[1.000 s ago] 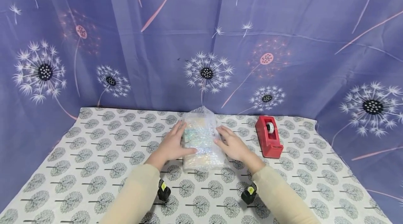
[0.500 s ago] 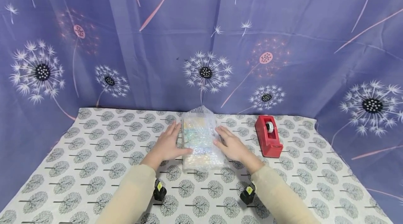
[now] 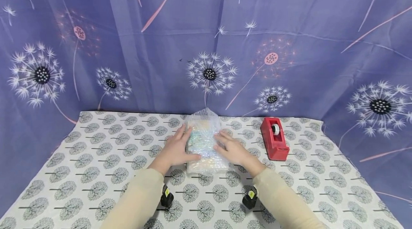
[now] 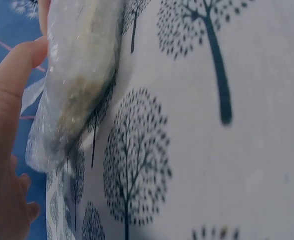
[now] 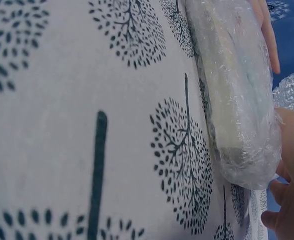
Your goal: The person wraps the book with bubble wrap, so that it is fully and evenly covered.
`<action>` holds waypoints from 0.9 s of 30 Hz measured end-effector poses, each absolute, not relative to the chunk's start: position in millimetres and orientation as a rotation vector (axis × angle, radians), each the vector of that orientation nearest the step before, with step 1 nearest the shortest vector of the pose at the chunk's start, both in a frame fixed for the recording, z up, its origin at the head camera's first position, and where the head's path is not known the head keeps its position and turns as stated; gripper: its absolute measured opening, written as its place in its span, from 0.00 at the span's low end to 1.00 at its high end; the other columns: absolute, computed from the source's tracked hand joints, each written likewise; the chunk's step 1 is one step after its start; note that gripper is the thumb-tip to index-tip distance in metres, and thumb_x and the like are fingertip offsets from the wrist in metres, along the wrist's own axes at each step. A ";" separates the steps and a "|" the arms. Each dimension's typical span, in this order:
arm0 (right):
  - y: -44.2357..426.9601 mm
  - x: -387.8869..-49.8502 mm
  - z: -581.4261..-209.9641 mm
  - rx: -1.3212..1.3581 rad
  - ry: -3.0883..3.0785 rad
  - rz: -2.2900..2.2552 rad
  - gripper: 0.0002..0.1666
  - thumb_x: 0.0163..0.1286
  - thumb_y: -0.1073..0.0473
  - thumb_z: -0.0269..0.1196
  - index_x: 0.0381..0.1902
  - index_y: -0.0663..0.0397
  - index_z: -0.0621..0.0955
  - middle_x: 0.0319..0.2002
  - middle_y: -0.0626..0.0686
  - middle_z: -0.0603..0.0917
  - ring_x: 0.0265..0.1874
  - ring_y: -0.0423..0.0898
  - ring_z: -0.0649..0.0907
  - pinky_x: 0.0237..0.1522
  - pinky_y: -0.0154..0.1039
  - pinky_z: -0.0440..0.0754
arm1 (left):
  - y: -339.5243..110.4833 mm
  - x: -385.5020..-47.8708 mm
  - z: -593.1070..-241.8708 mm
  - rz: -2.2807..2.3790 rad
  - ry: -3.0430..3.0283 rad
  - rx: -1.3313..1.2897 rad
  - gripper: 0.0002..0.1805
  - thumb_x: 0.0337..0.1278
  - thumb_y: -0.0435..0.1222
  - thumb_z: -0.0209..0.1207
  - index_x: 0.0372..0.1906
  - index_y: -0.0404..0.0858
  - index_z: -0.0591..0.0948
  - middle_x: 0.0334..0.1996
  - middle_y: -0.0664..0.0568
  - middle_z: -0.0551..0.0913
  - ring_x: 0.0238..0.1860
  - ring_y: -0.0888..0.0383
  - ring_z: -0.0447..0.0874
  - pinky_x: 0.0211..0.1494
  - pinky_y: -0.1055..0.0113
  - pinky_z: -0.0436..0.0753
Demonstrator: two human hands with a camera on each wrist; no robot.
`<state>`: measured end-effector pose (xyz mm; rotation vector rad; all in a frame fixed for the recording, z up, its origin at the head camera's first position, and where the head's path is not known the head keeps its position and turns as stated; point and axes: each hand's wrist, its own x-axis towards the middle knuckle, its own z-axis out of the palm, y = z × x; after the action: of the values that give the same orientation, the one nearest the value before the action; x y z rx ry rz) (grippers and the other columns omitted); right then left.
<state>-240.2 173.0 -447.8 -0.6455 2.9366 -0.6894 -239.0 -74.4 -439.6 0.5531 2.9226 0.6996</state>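
Observation:
A flat package in clear bubble wrap (image 3: 203, 141) lies on the table, with pale, yellow and greenish colours showing through. Along its left side is my left hand (image 3: 175, 151), fingers spread and thumb reaching over the top near the front. My right hand (image 3: 232, 150) rests on the right edge, its fingertips on the upper face. The left wrist view shows the wrapped package (image 4: 84, 75) beside my thumb. In the right wrist view, the package's front end (image 5: 241, 110) is loose, crinkled wrap. What lies inside is blurred by the wrap.
A red tape dispenser (image 3: 275, 139) with a white roll stands right of my right hand. The tablecloth (image 3: 112, 175) is white with a tree print. Behind the table hangs a blue dandelion-patterned curtain (image 3: 154, 64).
My left hand drew slightly off to the left, then came back against the package's side. My right hand has slid a little left onto the package's top. The package stays almost in place.

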 end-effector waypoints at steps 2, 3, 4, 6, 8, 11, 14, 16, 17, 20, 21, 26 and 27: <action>172.2 -239.7 -447.0 -0.644 2.934 -0.692 0.33 0.72 0.43 0.50 0.69 0.51 0.65 0.73 0.59 0.56 0.72 0.60 0.56 0.69 0.64 0.56 | -69.9 -239.4 -439.1 0.660 2.940 0.569 0.63 0.36 0.71 0.60 0.76 0.50 0.43 0.76 0.49 0.31 0.75 0.39 0.41 0.73 0.38 0.48; 172.0 -239.5 -446.9 -0.646 2.936 -0.690 0.33 0.72 0.43 0.50 0.69 0.51 0.65 0.73 0.59 0.56 0.72 0.60 0.56 0.69 0.64 0.56 | -67.7 -239.9 -439.3 0.616 2.954 0.582 0.63 0.36 0.72 0.58 0.76 0.52 0.43 0.76 0.48 0.30 0.75 0.39 0.40 0.73 0.39 0.48; 172.0 -239.4 -447.1 -0.642 2.936 -0.683 0.33 0.72 0.43 0.50 0.69 0.51 0.65 0.73 0.59 0.56 0.72 0.60 0.56 0.69 0.64 0.56 | -65.6 -240.6 -439.9 0.563 2.966 0.592 0.62 0.36 0.73 0.56 0.76 0.54 0.43 0.76 0.49 0.29 0.75 0.39 0.38 0.74 0.39 0.47; 172.2 -238.8 -447.1 -0.633 2.935 -0.675 0.33 0.72 0.42 0.50 0.70 0.50 0.65 0.73 0.58 0.56 0.72 0.60 0.56 0.69 0.63 0.56 | -62.2 -242.3 -441.3 0.452 2.993 0.616 0.60 0.37 0.75 0.53 0.75 0.56 0.45 0.76 0.48 0.28 0.76 0.40 0.35 0.74 0.40 0.46; 172.6 -238.7 -447.8 -0.638 2.933 -0.682 0.33 0.72 0.42 0.50 0.69 0.51 0.65 0.73 0.59 0.56 0.72 0.60 0.56 0.69 0.62 0.56 | -59.5 -244.1 -442.6 0.349 3.010 0.623 0.57 0.37 0.77 0.49 0.75 0.58 0.48 0.76 0.48 0.28 0.76 0.40 0.33 0.75 0.41 0.43; 173.5 -238.4 -448.3 -0.647 2.930 -0.685 0.33 0.72 0.43 0.49 0.69 0.52 0.65 0.74 0.59 0.55 0.73 0.59 0.56 0.70 0.61 0.56 | -57.6 -246.6 -444.6 0.274 3.017 0.620 0.55 0.37 0.78 0.47 0.73 0.57 0.55 0.76 0.49 0.27 0.76 0.40 0.31 0.76 0.41 0.40; 174.8 -237.2 -447.2 -0.643 2.923 -0.692 0.33 0.72 0.43 0.50 0.69 0.53 0.66 0.74 0.59 0.55 0.73 0.59 0.56 0.69 0.62 0.57 | -57.3 -247.7 -444.9 0.231 3.018 0.607 0.56 0.35 0.79 0.46 0.72 0.55 0.58 0.75 0.51 0.25 0.76 0.41 0.29 0.76 0.42 0.38; 175.6 -236.5 -446.6 -0.638 2.921 -0.697 0.33 0.72 0.42 0.50 0.69 0.53 0.66 0.74 0.59 0.55 0.73 0.59 0.56 0.68 0.64 0.57 | -57.4 -247.9 -444.2 0.207 3.015 0.594 0.57 0.34 0.80 0.46 0.72 0.56 0.58 0.75 0.51 0.24 0.76 0.42 0.27 0.76 0.43 0.37; 176.0 -236.3 -446.3 -0.633 2.919 -0.702 0.33 0.72 0.43 0.50 0.69 0.53 0.66 0.74 0.59 0.55 0.73 0.59 0.56 0.68 0.64 0.57 | -57.5 -247.9 -443.7 0.200 3.012 0.589 0.57 0.33 0.80 0.45 0.73 0.56 0.57 0.75 0.52 0.23 0.76 0.43 0.25 0.76 0.43 0.36; 177.0 -235.6 -445.5 -0.625 2.918 -0.715 0.33 0.72 0.43 0.50 0.68 0.53 0.66 0.73 0.60 0.56 0.72 0.60 0.57 0.68 0.65 0.57 | -57.5 -247.6 -441.9 0.204 3.021 0.601 0.57 0.33 0.80 0.46 0.72 0.55 0.59 0.75 0.52 0.24 0.75 0.44 0.23 0.76 0.43 0.36; 177.3 -235.4 -445.4 -0.622 2.916 -0.723 0.33 0.72 0.43 0.50 0.68 0.53 0.66 0.73 0.60 0.56 0.72 0.60 0.57 0.68 0.65 0.57 | -57.3 -247.6 -441.6 0.198 3.020 0.601 0.57 0.33 0.80 0.46 0.72 0.56 0.58 0.75 0.52 0.22 0.75 0.45 0.21 0.76 0.44 0.35; 179.1 -234.6 -445.5 -0.618 2.914 -0.728 0.33 0.72 0.43 0.51 0.68 0.52 0.66 0.73 0.59 0.56 0.72 0.60 0.57 0.68 0.64 0.57 | -55.8 -248.2 -441.3 0.189 3.025 0.638 0.57 0.34 0.80 0.46 0.72 0.53 0.60 0.75 0.53 0.23 0.75 0.45 0.21 0.75 0.45 0.29; 179.4 -234.4 -445.5 -0.622 2.911 -0.725 0.33 0.72 0.43 0.50 0.69 0.52 0.66 0.73 0.60 0.56 0.72 0.60 0.57 0.68 0.63 0.57 | -55.4 -248.6 -441.1 0.180 3.023 0.644 0.57 0.34 0.80 0.45 0.72 0.53 0.59 0.75 0.53 0.26 0.75 0.45 0.23 0.75 0.44 0.28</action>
<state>-234.4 179.4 -445.5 -0.6216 2.9114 -0.7249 -248.6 -55.4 -441.1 0.6440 3.0228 0.1803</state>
